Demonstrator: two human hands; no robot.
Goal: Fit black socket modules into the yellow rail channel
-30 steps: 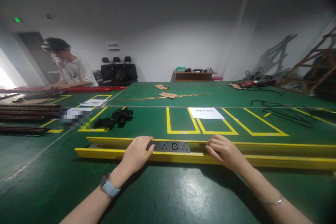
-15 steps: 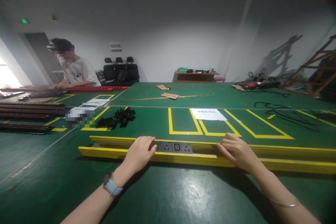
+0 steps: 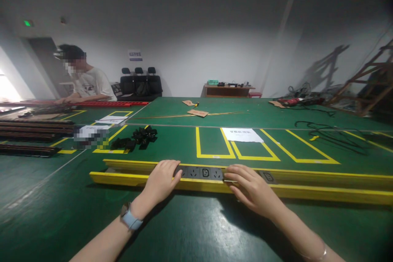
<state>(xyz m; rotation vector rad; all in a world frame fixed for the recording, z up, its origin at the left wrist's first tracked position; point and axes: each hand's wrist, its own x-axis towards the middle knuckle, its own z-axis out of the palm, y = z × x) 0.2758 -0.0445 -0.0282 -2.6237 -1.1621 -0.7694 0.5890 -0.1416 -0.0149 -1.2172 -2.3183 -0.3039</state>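
A long yellow channel (image 3: 190, 186) lies across the green table in front of me, with a row of black socket modules (image 3: 205, 172) inside it. My left hand (image 3: 164, 180) is closed over the channel at the row's left end, its thumb beside a socket. Over the channel at the row's right end, my right hand (image 3: 250, 188) has its fingers bent inside and its thumb by the front wall. A thin pale edge shows by its fingertips. Another black socket module (image 3: 268, 177) sits in the channel, right of that hand. What lies under both palms is hidden.
Black plastic parts (image 3: 143, 137) are heaped behind the channel's left half. Dark rails (image 3: 33, 131) lie at left, near a co-worker (image 3: 92, 84). A white paper sheet (image 3: 242, 134) rests on yellow tape outlines. Black cables (image 3: 331, 135) spread at right.
My right hand has moved left along the channel to the end of the socket row. The single socket module to its right has come into view. My left hand has stayed in place.
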